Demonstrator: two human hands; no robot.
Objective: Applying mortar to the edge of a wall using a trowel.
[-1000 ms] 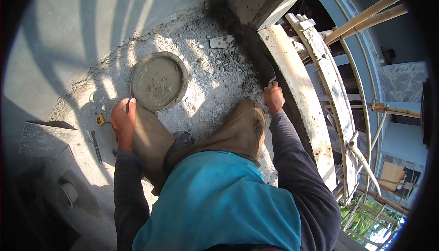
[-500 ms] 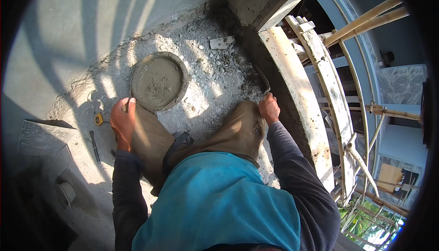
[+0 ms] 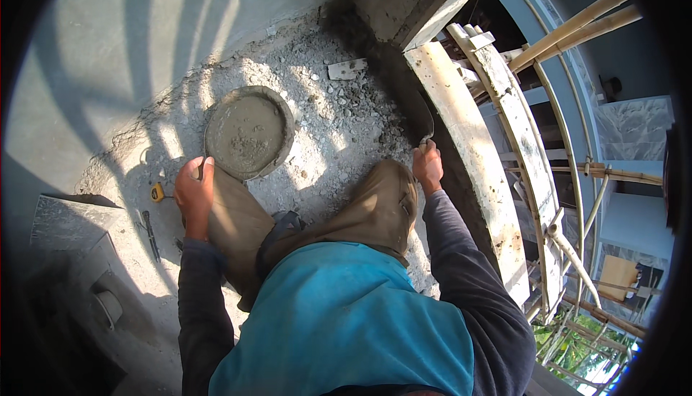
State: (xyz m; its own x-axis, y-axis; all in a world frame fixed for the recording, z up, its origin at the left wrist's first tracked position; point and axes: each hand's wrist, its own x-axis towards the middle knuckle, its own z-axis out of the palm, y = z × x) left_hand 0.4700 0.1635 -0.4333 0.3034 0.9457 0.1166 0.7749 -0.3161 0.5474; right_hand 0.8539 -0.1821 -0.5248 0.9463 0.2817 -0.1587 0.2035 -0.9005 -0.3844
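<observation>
My right hand is closed round the handle of a trowel. The blade lies along the dark, damp-looking face of a low wall, and its outline is hard to see there. My left hand sits by my left knee, thumb up and fingers curled; whatever they hold, if anything, is hidden. Just beyond its thumb stands a round bucket with wet grey mortar in it.
A yellow tape measure and a dark slim tool lie left of my left hand. Rubble and a flat offcut cover the ground ahead. Pale boards and bamboo poles run along the right. A plastered wall rises at left.
My right hand has shifted slightly forward and right with the trowel, whose blade has moved from the rubble's edge onto the dark wall face. My left hand has barely moved.
</observation>
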